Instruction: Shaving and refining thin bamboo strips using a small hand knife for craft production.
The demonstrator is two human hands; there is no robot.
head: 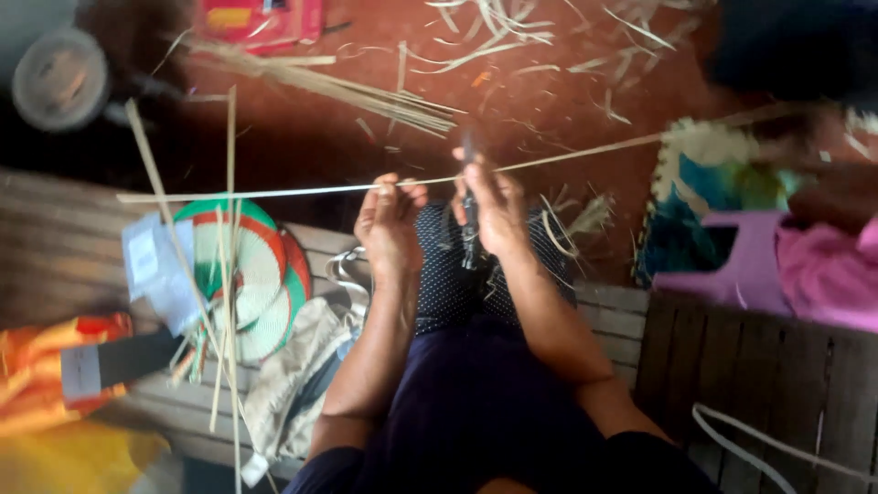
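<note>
A long thin pale bamboo strip [274, 191] runs across the view from left to upper right. My left hand [389, 224] pinches it from below near the middle. Right beside it, my right hand [494, 209] is closed around a dark-handled knife [469, 215] whose blade points up against the strip. Both hands rest over my knee, which is covered in dark dotted cloth [439, 274].
Cut bamboo strips and shavings [366, 91] litter the red floor. Round woven fans [261, 274] and loose slats lie on the wooden bench [55, 247] at left. A woven mat [704, 183], a purple plastic stool [750, 265] and pink cloth are at right.
</note>
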